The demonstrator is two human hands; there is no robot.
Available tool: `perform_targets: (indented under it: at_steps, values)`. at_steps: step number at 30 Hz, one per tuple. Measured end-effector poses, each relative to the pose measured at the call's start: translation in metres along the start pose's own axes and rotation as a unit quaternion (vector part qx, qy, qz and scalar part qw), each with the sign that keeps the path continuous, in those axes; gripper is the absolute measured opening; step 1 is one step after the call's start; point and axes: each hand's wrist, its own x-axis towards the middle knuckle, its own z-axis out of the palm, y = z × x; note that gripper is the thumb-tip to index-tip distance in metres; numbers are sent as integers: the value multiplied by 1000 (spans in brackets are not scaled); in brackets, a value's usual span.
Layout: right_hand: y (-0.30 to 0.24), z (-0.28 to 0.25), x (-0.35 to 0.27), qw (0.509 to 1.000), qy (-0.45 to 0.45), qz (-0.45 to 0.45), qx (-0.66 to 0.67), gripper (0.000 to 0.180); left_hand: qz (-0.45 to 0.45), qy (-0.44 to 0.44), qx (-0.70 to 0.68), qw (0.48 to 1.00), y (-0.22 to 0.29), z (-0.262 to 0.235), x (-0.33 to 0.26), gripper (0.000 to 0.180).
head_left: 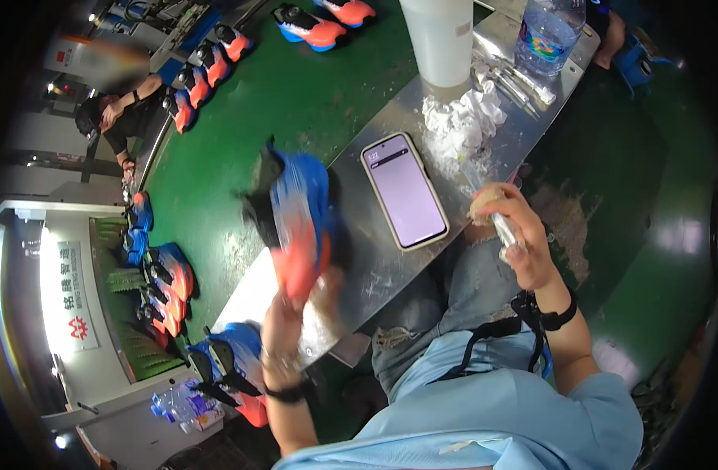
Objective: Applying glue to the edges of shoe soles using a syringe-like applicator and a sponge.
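My left hand [283, 325], blurred by motion, is closed on the toe end of a blue and orange shoe [302, 188]. The shoe is smeared too, its heel pointing away from me, over the near side of the green surface and the metal plate. My right hand [531, 243] is closed round a slim, pale, pen-like tool [503, 229], its thin end pointing toward the crumpled white tissue [464, 121]. A tan, rough lump [488, 202] sits at the fingers of that hand. Between my hands lies a phone [406, 190] with its screen lit.
A white canister [439, 43], several thin tools [515, 86] and a water bottle [548, 35] stand or lie on the metal plate [359, 266]. More shoes [310, 27] line the green surface [241, 157]. Another pair [227, 356] is by my left forearm. A person [124, 117] works at far left.
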Motion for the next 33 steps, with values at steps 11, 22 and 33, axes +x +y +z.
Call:
perform_targets:
  at_steps: [11, 22, 33]
  values:
    - [-21, 17, -2, 997, -33, 65, 23, 73, 157, 198, 150, 956, -22, -51, -131, 31]
    - [-108, 55, 13, 899, -184, 0, 397, 52, 516, -151, 209, 817, 34, 92, 8, 66]
    - [-106, 53, 21, 871, -167, 76, 456, 42, 546, -245, 365, 713, 49, 123, 19, 76]
